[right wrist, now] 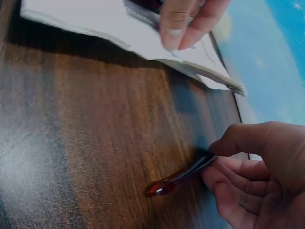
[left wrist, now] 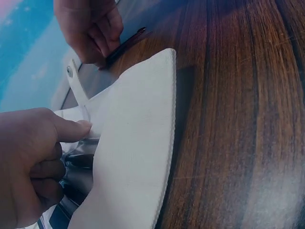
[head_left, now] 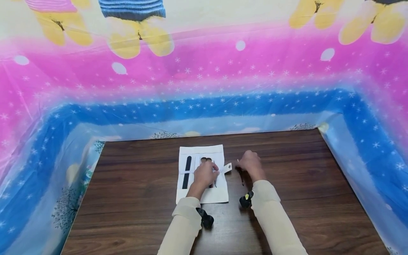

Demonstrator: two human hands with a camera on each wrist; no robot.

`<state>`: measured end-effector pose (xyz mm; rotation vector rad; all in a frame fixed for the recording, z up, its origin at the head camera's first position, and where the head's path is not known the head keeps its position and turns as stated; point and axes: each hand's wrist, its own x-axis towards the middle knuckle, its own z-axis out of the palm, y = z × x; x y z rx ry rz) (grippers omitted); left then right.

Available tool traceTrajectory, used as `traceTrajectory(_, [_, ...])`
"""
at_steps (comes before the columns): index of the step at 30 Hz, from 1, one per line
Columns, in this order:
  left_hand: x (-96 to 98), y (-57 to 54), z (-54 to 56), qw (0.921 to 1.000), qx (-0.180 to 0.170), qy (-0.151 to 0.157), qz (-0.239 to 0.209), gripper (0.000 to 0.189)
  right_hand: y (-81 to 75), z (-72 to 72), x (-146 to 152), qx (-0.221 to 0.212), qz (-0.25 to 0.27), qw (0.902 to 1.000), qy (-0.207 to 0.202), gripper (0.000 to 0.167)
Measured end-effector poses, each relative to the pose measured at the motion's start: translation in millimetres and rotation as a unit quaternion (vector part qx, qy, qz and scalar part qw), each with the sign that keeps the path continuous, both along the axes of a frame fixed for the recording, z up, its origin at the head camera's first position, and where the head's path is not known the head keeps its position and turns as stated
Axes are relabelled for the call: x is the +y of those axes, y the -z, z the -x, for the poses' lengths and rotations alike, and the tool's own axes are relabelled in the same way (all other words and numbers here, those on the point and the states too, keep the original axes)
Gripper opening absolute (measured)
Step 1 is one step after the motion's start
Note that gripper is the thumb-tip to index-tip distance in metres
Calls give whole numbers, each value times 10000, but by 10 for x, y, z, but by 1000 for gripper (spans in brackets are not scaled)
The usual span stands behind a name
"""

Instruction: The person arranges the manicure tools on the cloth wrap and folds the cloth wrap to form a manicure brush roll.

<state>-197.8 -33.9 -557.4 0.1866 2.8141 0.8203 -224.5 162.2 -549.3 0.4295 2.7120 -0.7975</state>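
Note:
A white manicure case [head_left: 202, 198] lies unfolded on the table, with a black nail file [head_left: 185, 180] under its band. Dark tools with round gold-toned finger loops [head_left: 205, 159], like scissors, sit beside it. Over the right part of the insert, my left hand [head_left: 205, 173] has its thumb and a finger pinching at the case; the exact spot is partly hidden. To the case's right, my right hand [head_left: 251, 164] pinches a slim, dark, shiny tool [right wrist: 186, 176] by one end, between thumb and fingers. Its free end slants down close to the tabletop; its kind is unclear.
The dark wood table [head_left: 134, 198] runs out on both sides of the case. A snap tab [head_left: 227, 168] sticks out from the case's right edge. Patterned cloth [head_left: 204, 106] hangs behind and around the table. Each wrist carries a small black camera [head_left: 207, 220].

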Motion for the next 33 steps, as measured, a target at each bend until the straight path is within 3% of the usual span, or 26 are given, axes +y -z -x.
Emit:
traceTrajectory(6, [-45, 49, 15, 9997, -42, 0, -223, 7, 41, 14, -30, -11, -162, 9999, -26, 39])
traceTrajectory(13, [-67, 57, 14, 9994, -121, -38, -320, 7, 90, -4, 29, 166, 383, 9991, 12, 48])
traceTrajectory(21, [-66, 64, 17, 9995, -82, -70, -291, 7, 120, -7, 136, 614, 1174, 9911, 136, 21])
traceTrajectory(27, [-71, 60, 16, 9995, -83, -74, -290, 7, 75, 64, 154, 940, 1845, 9776, 376, 23])
traceTrajectory(33, [-68, 73, 16, 9996, -75, -81, -274, 8, -1, 159, 107, 1196, 2788, 9517, 465, 26])
